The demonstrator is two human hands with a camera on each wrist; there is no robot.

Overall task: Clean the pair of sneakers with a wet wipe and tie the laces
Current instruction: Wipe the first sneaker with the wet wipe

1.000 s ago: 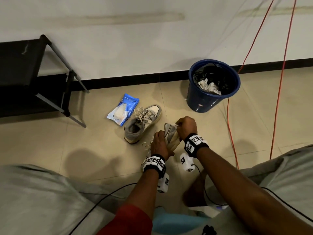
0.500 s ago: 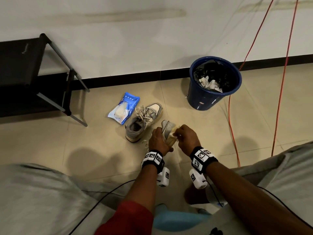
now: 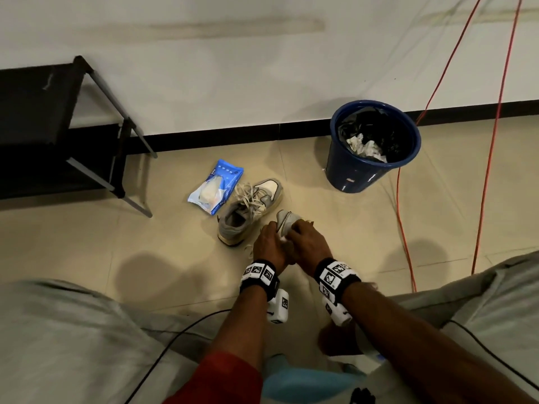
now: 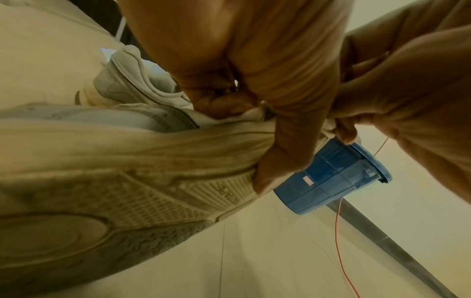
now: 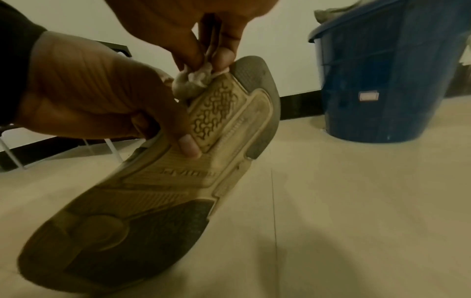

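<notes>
I hold one grey-and-white sneaker (image 3: pixel 286 219) above the floor, tilted so its tan sole (image 5: pixel 158 187) faces my right wrist camera. My left hand (image 3: pixel 269 240) grips it around the middle, fingers curled onto the sole (image 4: pixel 107 201). My right hand (image 3: pixel 303 242) pinches a crumpled, dirty wet wipe (image 5: pixel 193 80) and presses it on the sole near the toe end. The second sneaker (image 3: pixel 248 212) lies on the floor to the left, its laces loose.
A blue pack of wet wipes (image 3: pixel 216 188) lies beside the second sneaker. A blue bin (image 3: pixel 372 170) with used wipes stands at the right by the wall. Orange cables (image 3: pixel 404 228) run across the floor at the right. A black bench (image 3: pixel 43 121) stands at the left.
My right hand with the wipe has slid from the sneaker's far tip back toward me along the shoe. The left hand keeps its grip.
</notes>
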